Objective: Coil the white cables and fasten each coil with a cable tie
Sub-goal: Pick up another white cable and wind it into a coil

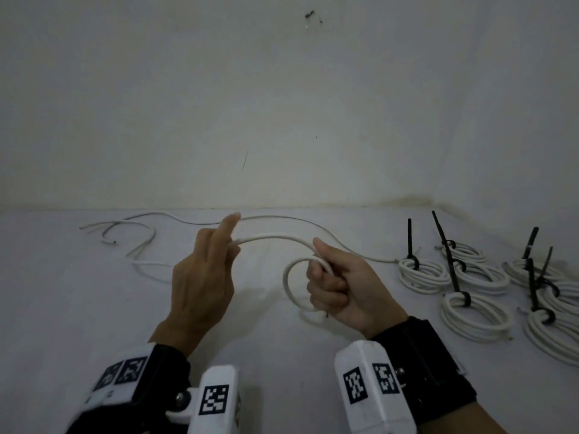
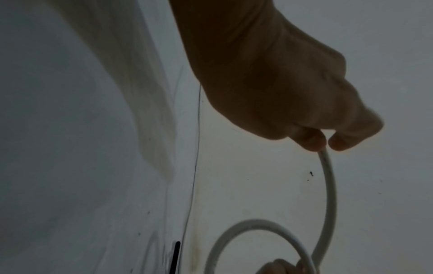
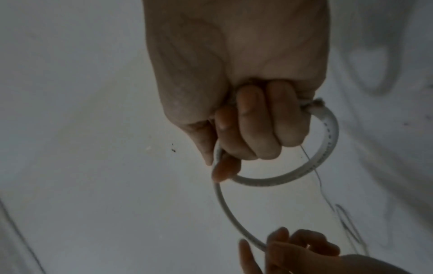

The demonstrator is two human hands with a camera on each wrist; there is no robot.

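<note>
A white cable (image 1: 275, 238) arcs between my two hands above the white surface. My right hand (image 1: 336, 283) grips it in a fist, with one small loop (image 1: 289, 285) hanging to its left; the same loop (image 3: 311, 165) shows in the right wrist view. My left hand (image 1: 208, 270) pinches the cable between thumb and a finger, index finger pointing up. The left wrist view shows those fingertips (image 2: 311, 140) on the cable (image 2: 329, 185). The rest of the cable (image 1: 138, 255) trails loose at the far left.
Several finished white coils (image 1: 476, 314), each bound with a black cable tie (image 1: 459, 297) whose tail sticks up, lie at the right. A thin loose cable (image 1: 360, 258) runs along the back near the wall (image 1: 282, 104).
</note>
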